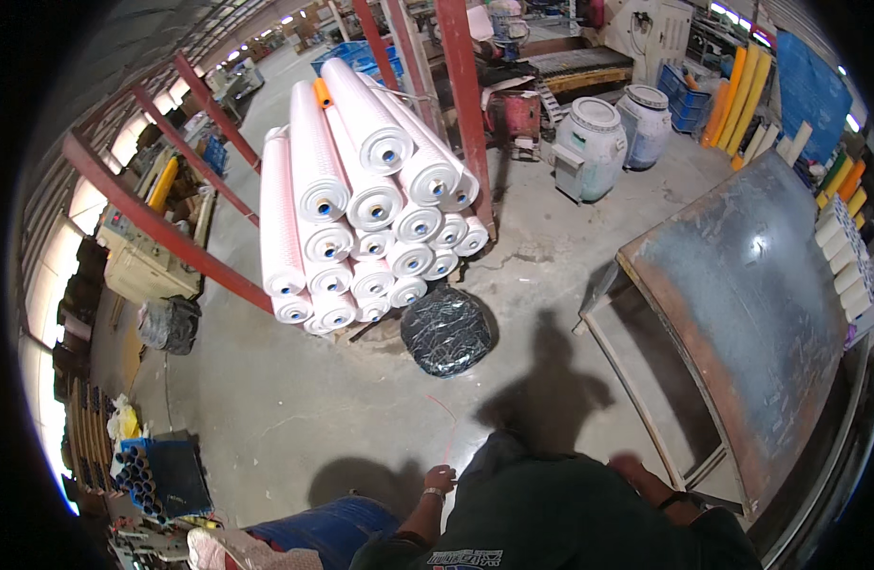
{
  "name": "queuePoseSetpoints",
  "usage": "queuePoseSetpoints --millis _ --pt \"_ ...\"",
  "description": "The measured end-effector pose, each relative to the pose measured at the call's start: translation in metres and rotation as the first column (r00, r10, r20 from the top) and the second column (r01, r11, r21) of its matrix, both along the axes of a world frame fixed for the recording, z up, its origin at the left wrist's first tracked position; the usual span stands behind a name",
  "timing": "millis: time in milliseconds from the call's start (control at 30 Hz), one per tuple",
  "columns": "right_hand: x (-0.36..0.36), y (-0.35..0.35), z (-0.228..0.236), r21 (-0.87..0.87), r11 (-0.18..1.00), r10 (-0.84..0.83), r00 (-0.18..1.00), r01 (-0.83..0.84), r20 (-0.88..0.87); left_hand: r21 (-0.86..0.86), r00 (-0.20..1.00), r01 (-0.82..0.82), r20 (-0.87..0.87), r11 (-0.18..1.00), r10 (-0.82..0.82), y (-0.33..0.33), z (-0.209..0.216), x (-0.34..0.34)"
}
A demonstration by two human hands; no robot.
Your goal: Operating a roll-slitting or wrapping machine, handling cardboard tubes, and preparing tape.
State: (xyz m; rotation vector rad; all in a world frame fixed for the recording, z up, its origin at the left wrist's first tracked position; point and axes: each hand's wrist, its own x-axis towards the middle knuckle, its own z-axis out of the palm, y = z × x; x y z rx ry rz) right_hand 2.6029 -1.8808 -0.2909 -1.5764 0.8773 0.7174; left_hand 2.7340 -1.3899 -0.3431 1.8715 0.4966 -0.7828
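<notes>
My left hand (441, 479), with a band on its wrist, hangs beside my body. Its fingers look loosely bent and apart, and I see nothing in them. A blue drum (337, 527) stands just left of that forearm. On my other side, my right hand (633, 468) is smeared by motion, so its fingers cannot be made out. The steel-topped table (741, 285) is the thing nearest to it. Ahead on the floor lies a round bundle in black plastic (446, 332). Behind it rises a stack of white wrapped rolls (370, 204).
Red posts (470, 114) flank the stack. Two white drums (591, 147) stand farther right, near yellow tubes (746, 95). At left are a cream machine (152, 252), a black bag (169, 325) and a crate of dark tubes (137, 480). Pale cloth (251, 551) lies by the blue drum.
</notes>
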Motion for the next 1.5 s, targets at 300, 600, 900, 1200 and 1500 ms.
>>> queuePoseSetpoints --millis 300,600,900,1200,1500 --pt "0.121 0.000 0.067 -0.251 0.957 0.151 0.989 -0.147 -0.003 -0.453 0.880 -0.470 -0.176 0.758 0.441 -0.031 0.011 0.189" --pt "0.266 -0.024 0.069 -0.126 0.990 0.090 0.978 -0.067 0.186 -0.292 0.895 -0.445 -0.175 0.846 0.410 -0.043 0.009 0.256" --pt "0.377 -0.120 0.007 -0.210 0.900 0.392 0.920 -0.383 0.005 -0.164 0.743 -0.668 -0.215 0.726 0.634 -0.086 0.034 0.308" --pt "0.573 -0.191 0.028 -0.201 0.952 0.299 0.843 -0.231 0.447 -0.332 0.630 -0.618 0.334 0.713 0.701 -0.173 0.087 0.441" --pt "0.639 -0.255 -0.055 -0.214 0.932 0.362 0.770 -0.293 0.526 -0.507 0.465 -0.200 0.704 0.838 0.537 -0.297 0.262 0.690"
